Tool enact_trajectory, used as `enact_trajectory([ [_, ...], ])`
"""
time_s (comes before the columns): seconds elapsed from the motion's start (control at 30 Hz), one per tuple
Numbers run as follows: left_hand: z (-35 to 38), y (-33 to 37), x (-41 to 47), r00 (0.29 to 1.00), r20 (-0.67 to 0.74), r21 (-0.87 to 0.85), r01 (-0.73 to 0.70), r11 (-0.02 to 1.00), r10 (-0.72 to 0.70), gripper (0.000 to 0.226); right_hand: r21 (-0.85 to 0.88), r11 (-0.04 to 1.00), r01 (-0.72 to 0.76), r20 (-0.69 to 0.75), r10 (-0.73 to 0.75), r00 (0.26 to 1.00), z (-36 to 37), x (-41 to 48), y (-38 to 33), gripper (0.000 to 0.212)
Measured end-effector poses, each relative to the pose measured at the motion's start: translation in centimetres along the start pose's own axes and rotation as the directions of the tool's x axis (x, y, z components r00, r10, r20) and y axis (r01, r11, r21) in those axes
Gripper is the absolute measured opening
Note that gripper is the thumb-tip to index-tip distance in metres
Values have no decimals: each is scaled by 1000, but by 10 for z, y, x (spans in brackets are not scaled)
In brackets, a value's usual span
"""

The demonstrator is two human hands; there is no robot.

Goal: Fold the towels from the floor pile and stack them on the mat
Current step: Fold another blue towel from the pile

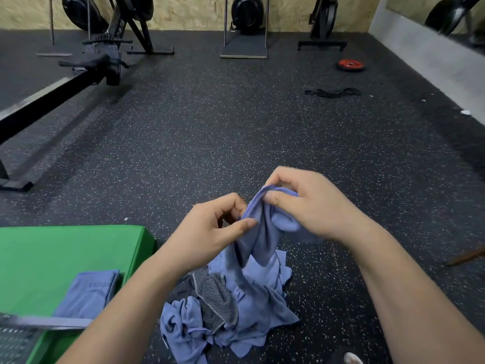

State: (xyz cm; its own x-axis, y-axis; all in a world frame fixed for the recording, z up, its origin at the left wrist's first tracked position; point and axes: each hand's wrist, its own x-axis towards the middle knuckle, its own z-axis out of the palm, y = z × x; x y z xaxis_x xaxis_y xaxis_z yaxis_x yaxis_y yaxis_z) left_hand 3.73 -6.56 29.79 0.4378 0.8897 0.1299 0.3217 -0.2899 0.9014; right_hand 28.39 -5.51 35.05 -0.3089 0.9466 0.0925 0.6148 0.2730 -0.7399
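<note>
Towel (262, 240): blue, bunched btwn both hands, hanging down to pile (257, 308)
L hand (207, 232): pinching its edge
R hand (315, 203): gripping top

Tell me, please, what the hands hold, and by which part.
One blue towel, rising from the pile: the left hand pinches its top edge, the right hand grips the bunched top.

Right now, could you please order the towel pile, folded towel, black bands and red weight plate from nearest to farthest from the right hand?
1. Towel pile, below the right hand.
2. Folded towel, on the mat.
3. Black bands, far right.
4. Red weight plate, beyond them.
</note>
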Motion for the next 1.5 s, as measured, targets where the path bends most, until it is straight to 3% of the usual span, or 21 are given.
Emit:
enact_trajectory([
  [0.17,-2,-2,1,998,-65,222,18,975,-4,22,59,998,-5,-305,22,952,-19,-2,7,7],
  [0.23,-3,-3,2,996,-85,280,9,960,15,25,84,996,1,-353,29,935,-22,-4,6,8],
  [0.4,7,-5,2,998,-39,314,-38,949,53,27,139,990,13,-253,23,967,-13,-4,1,8],
  [0.67,9,-15,3,998,5,609,-54,792,64,24,101,995,6,-221,17,975,-9,-7,-2,11],
  [0.83,6,-23,4,995,-71,703,0,711,70,26,110,994,6,-238,21,971,-10,-8,-2,11],
  [0.93,10,-22,5,992,-83,661,-14,750,91,31,119,993,15,-208,10,978,-7,-7,-4,10],
  [1.1,21,-8,6,984,-121,510,-51,859,130,6,149,988,33,-176,-6,984,-1,-6,-7,10],
  [1.37,26,-15,6,996,-65,623,-13,782,68,23,120,993,6,-171,15,985,1,-8,-8,11],
  [1.5,25,-15,5,988,-99,521,-47,852,115,26,140,990,0,-181,26,983,-1,-7,-10,11],
])
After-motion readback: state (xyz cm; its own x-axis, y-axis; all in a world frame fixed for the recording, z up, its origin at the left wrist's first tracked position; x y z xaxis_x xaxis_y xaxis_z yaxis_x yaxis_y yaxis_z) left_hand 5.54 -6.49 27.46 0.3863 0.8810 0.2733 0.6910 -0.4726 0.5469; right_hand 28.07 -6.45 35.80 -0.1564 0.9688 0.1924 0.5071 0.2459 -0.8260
